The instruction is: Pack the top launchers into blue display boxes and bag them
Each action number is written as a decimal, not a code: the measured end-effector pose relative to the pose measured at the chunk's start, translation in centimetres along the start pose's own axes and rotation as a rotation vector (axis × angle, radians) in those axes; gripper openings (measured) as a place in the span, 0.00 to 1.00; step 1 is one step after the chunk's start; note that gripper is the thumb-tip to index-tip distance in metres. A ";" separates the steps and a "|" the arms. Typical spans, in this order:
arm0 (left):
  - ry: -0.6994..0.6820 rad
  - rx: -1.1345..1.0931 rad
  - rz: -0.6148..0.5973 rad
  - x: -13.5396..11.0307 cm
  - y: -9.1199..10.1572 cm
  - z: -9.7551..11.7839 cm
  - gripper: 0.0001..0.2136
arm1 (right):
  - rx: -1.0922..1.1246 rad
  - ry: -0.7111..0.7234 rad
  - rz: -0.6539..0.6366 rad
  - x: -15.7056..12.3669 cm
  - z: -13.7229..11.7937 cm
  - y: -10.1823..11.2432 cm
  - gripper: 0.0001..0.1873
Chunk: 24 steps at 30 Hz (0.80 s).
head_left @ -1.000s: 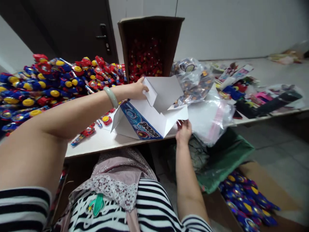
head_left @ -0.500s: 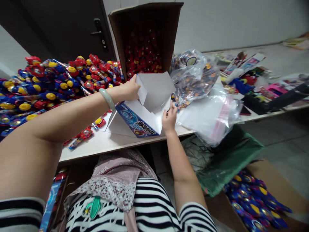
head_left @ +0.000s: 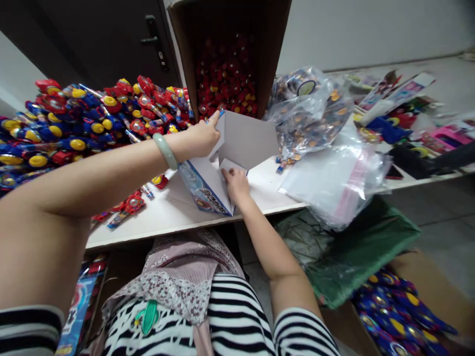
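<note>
Over my remote feed, the partly folded printed carton (head_left: 204, 192) sat at the near middle of the white table (head_left: 269, 187), its far-left edge gripped by the left hand (head_left: 204, 138); the right hand (head_left: 238, 188) bent its fingers narrowly against an inner flap, whether pinching I could not tell. I judged the card light, springy and easily creased, best held along folded edges.
</note>
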<state>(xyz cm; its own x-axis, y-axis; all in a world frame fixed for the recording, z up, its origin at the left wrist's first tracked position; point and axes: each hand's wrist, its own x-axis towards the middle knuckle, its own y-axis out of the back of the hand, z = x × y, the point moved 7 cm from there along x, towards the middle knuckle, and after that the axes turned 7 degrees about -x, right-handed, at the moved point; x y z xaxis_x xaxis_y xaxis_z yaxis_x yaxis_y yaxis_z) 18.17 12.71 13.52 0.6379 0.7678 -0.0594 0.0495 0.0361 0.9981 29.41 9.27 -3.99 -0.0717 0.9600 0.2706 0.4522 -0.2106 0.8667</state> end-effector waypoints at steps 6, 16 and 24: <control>0.058 -0.026 -0.076 -0.8 0.3 -1.3 0.26 | 0.289 0.034 0.325 -2.0 2.6 4.2 0.20; 0.030 -0.281 0.178 -1.2 0.7 -4.1 0.35 | 0.562 0.023 -0.033 7.8 5.0 9.4 0.36; -0.045 -0.644 0.364 -0.1 0.2 -4.5 0.27 | -0.022 -0.032 0.067 3.7 -2.8 2.3 0.52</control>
<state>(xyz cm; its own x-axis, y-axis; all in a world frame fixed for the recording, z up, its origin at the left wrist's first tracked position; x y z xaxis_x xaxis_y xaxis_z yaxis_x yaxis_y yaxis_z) 14.67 15.55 13.76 0.5596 0.7762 0.2903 -0.6230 0.1630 0.7650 27.73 11.82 0.14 -0.0129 0.9490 0.3150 0.4355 -0.2783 0.8561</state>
